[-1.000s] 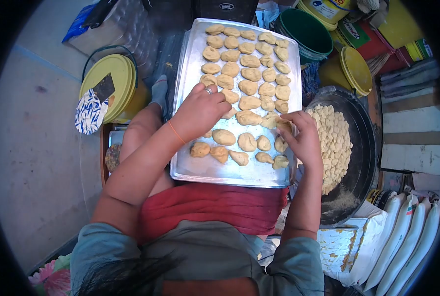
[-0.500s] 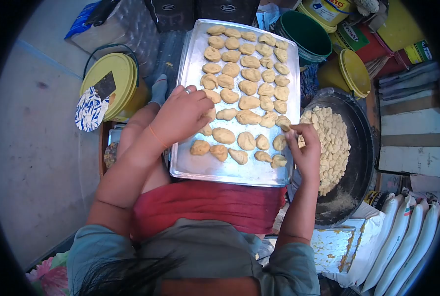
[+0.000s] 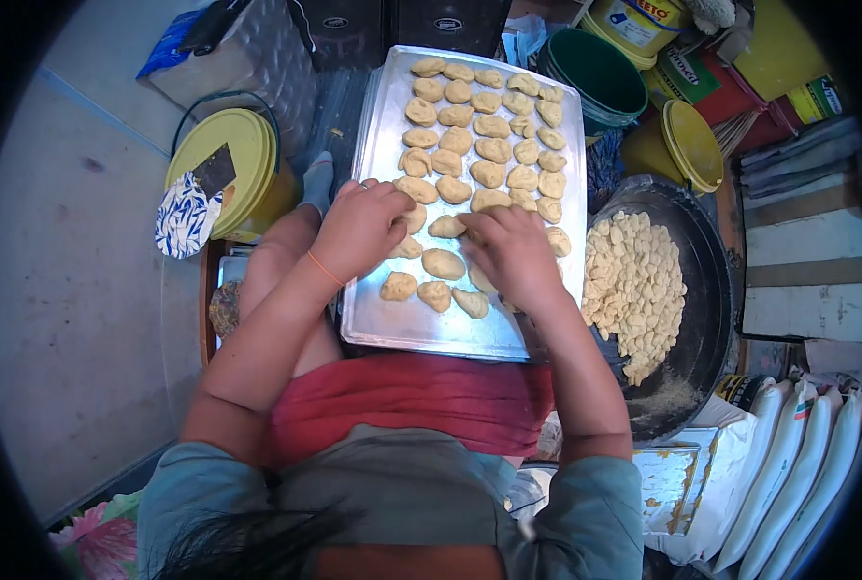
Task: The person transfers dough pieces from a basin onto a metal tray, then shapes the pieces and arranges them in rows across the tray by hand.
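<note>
A metal tray (image 3: 378, 324) lies across the lap, carrying rows of pale dough pieces (image 3: 443, 263). At its left edge, my left hand (image 3: 365, 227) has curled fingers on or against a dough piece (image 3: 414, 217) of the leftmost column. My right hand (image 3: 510, 246) reaches over the middle of the tray from the right, its fingertips touching the right end of a dough piece (image 3: 445, 226). The right hand hides several pieces beneath it. Whether either hand grips its piece is hard to see.
Right of the tray, a black basin (image 3: 706, 319) holds a heap of small dough lumps (image 3: 639, 280). A green bucket (image 3: 595, 72) and yellow tubs (image 3: 687, 145) stand behind. A lidded yellow bucket (image 3: 223, 169) is at the left, and white packs (image 3: 789, 464) at the lower right.
My right hand has moved left from the tray's right edge to its middle. My left hand shifted left and down along the left column, then stayed near the edge.
</note>
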Motion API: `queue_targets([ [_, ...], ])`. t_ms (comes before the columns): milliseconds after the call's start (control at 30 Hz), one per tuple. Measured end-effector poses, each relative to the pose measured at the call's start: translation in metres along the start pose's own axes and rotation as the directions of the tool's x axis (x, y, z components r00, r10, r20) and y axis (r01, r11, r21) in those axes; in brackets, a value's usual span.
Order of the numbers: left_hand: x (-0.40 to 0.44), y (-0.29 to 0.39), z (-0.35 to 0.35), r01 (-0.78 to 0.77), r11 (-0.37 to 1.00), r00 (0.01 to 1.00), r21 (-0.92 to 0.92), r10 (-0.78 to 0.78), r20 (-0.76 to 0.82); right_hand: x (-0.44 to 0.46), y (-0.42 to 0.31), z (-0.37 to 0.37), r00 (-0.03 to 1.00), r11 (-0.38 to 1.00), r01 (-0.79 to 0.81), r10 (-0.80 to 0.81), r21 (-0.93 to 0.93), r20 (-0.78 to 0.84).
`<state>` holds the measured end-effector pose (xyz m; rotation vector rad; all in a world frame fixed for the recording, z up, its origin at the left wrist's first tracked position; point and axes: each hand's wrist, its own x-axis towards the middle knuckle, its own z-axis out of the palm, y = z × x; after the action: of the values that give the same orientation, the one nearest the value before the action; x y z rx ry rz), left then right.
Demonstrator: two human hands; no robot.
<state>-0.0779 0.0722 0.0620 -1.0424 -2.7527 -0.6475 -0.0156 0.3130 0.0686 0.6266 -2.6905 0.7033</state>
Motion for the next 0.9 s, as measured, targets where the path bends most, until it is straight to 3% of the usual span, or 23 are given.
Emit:
queue_targets([
  [233,-0.003,0.0,-0.006,-0.03,0.999,0.999,-0.021,0.03,0.024,0.024,0.01,0.025,0.996,0.994,0.062,-0.056,-0.086,0.072],
  [333,-0.003,-0.006,-0.005,-0.051,0.998,0.998,-0.037,0.052,0.03,0.02,-0.001,0.014,0.999,1.0,0.023,-0.023,-0.003,-0.025],
  [433,-0.007,0.002,-0.014,-0.075,0.993,0.997,-0.093,0.078,0.026,0.008,-0.015,-0.001,0.994,0.993,-0.051,0.04,0.103,0.103],
  [533,-0.013,0.006,-0.019,-0.147,0.979,0.98,-0.138,0.163,0.112,-0.006,-0.019,0.009,0.979,0.993,0.005,-0.028,0.114,0.201],
  [667,-0.014,0.011,-0.019,-0.124,0.988,0.975,-0.095,0.139,0.17,-0.003,-0.009,0.021,0.992,0.998,0.043,-0.047,0.036,0.114],
  [767,-0.012,0.017,-0.011,-0.172,0.976,0.977,-0.135,0.186,0.1,-0.009,-0.008,0.002,0.999,0.988,-0.029,0.023,0.149,0.039],
  [900,-0.005,0.027,0.008,-0.228,0.965,0.968,-0.133,0.239,0.073,-0.026,-0.006,-0.027,0.98,0.985,-0.15,0.136,0.088,0.148],
])
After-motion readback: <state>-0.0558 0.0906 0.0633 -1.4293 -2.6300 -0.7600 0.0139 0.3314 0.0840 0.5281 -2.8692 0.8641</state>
